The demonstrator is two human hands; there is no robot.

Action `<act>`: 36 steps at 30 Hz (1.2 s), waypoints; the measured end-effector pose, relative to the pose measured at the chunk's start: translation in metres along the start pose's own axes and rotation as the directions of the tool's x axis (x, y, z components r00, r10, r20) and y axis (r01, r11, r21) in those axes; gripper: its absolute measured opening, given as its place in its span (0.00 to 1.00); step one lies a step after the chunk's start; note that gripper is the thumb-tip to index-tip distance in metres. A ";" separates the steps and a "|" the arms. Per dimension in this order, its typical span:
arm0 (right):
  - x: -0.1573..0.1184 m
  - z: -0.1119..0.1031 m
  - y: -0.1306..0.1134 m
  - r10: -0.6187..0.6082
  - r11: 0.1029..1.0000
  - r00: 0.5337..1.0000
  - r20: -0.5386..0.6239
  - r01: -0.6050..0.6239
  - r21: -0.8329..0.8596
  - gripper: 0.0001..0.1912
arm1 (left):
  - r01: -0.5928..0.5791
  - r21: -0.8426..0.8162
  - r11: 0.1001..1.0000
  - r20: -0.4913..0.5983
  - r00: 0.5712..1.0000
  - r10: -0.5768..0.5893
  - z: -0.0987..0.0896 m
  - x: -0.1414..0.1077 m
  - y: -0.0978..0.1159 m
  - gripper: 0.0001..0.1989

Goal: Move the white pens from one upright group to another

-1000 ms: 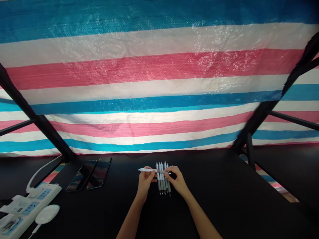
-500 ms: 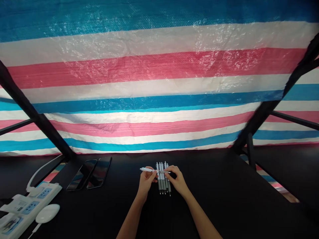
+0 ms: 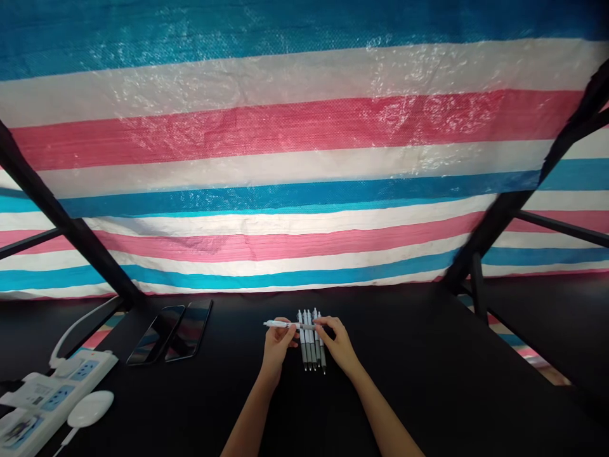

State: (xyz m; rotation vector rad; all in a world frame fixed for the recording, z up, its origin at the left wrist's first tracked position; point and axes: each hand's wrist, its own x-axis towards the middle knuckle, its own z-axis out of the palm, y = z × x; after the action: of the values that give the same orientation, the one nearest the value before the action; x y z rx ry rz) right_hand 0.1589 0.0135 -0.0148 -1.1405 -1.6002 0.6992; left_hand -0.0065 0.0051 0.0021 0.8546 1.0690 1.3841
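Note:
A white pen with a grey grip (image 3: pixel 278 324) is held crosswise above the table, its white end pointing left. My left hand (image 3: pixel 278 349) is closed round the white barrel, thumb on top. At the other end, my right hand (image 3: pixel 340 346) pinches around the pen's tip, which the fingertips partly hide. Under the held pen, several white-and-grey pens (image 3: pixel 309 354) lie side by side on the black table (image 3: pixel 304 412), their grey ends towards me.
Two dark phones (image 3: pixel 193 336) lie to the left. Beyond them are a white power strip (image 3: pixel 71 387) with plugs and a white rounded device (image 3: pixel 90 408) on a cable. A striped tarp (image 3: pixel 285 158) hangs behind, between black frame bars (image 3: pixel 61 216).
The held pen has shifted slightly left with my left hand. Its tip, which stuck out past my right fingers, is now at my right fingertips. The row of pens stays put.

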 end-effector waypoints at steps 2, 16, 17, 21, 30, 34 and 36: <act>-0.001 0.000 0.001 -0.009 1.000 1.000 -0.005 0.009 0.007 0.10 | 0.006 -0.024 1.000 -0.028 1.000 -0.006 0.000 0.001 -0.001 0.20; 0.000 0.000 -0.001 0.005 1.000 0.999 0.035 -0.003 -0.030 0.08 | 0.015 -0.059 0.998 -0.052 0.998 -0.018 -0.001 0.002 -0.003 0.21; 0.000 0.000 -0.001 0.002 0.999 0.999 0.036 -0.001 -0.037 0.09 | 0.015 -0.055 0.998 -0.049 0.999 -0.018 -0.001 0.003 -0.004 0.21; 0.001 0.001 0.000 0.018 0.999 0.999 0.050 -0.015 -0.046 0.13 | 0.010 -0.036 0.999 -0.026 1.000 -0.011 -0.001 0.003 -0.004 0.21; 0.001 0.002 0.001 0.008 0.992 0.997 0.076 0.001 -0.126 0.21 | -0.007 0.015 1.000 -0.014 1.000 0.007 0.000 0.002 -0.004 0.21; 0.000 0.002 0.002 0.013 0.996 0.999 0.046 -0.009 -0.093 0.18 | -0.004 -0.001 1.000 -0.022 1.000 0.004 0.000 0.003 -0.006 0.21; 0.000 0.001 0.002 0.010 0.998 0.999 0.046 -0.007 -0.068 0.12 | 0.005 -0.032 0.999 -0.047 0.999 -0.007 -0.001 0.004 -0.006 0.21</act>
State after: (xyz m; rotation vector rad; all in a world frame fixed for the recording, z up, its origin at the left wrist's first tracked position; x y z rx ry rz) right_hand 0.1584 0.0140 -0.0169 -1.1889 -1.6698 0.6854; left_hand -0.0057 0.0083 -0.0044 0.7983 1.0813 1.4190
